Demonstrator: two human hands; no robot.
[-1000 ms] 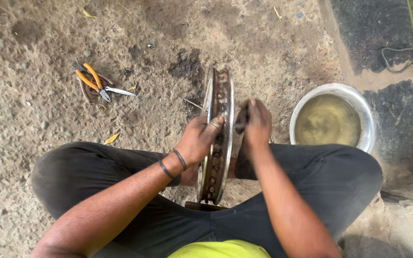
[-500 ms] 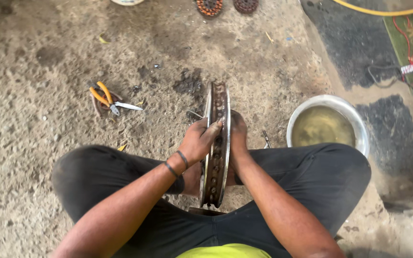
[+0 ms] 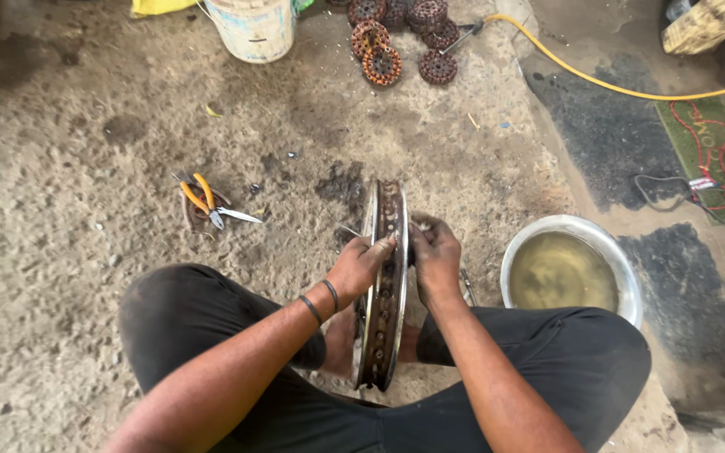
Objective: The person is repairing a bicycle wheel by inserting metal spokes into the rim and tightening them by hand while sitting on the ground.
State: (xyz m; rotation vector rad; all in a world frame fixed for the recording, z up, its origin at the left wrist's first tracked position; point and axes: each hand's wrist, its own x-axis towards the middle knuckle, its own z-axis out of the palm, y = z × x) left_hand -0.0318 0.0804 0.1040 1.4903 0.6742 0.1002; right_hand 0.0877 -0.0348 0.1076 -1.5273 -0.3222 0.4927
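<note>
A rusty metal wheel rim (image 3: 385,210) stands upright on edge between my crossed legs, seen edge-on. My left hand (image 3: 361,264) grips the rim's left side, fingers curled over its edge; two dark bands circle that wrist. My right hand (image 3: 435,256) is closed against the rim's right side, and whether it holds a small tool there is hidden. Thin spokes stick out beside the rim near the ground.
Orange-handled pliers (image 3: 203,201) lie on the dirt to the left. A steel bowl of murky liquid (image 3: 568,270) sits at my right knee. At the far edge are a white bucket (image 3: 251,29), several rusty sprockets (image 3: 383,63), a yellow hose (image 3: 606,84) and red wires (image 3: 715,159).
The view has tilted up, so the bucket and sprockets now show. My right hand stays closed on the rim's right side; the left keeps its grip on the rim.
</note>
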